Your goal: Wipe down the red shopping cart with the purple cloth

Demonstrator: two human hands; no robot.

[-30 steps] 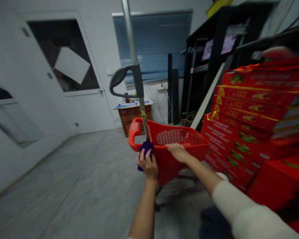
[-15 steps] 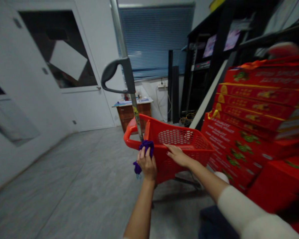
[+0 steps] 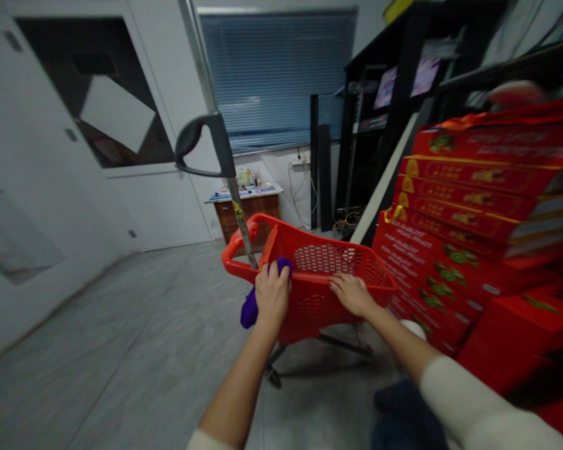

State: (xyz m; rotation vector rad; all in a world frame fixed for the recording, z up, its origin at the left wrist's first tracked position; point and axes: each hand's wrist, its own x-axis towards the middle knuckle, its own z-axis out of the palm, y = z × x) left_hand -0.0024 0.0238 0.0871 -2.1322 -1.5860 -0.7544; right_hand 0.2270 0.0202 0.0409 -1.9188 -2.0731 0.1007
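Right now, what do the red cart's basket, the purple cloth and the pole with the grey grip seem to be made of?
Red basket: probably moulded plastic, smooth and slightly glossy, with regular holes in its wall.
Purple cloth: apparently soft, matte fabric, since it bunches under the left hand; the fibre cannot be told.
Pole: likely metal, given its grey sheen.

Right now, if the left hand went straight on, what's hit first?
Beyond the cloth it holds, the left hand would probably meet the cart's far wall first; depth is unclear, so it may pass above.
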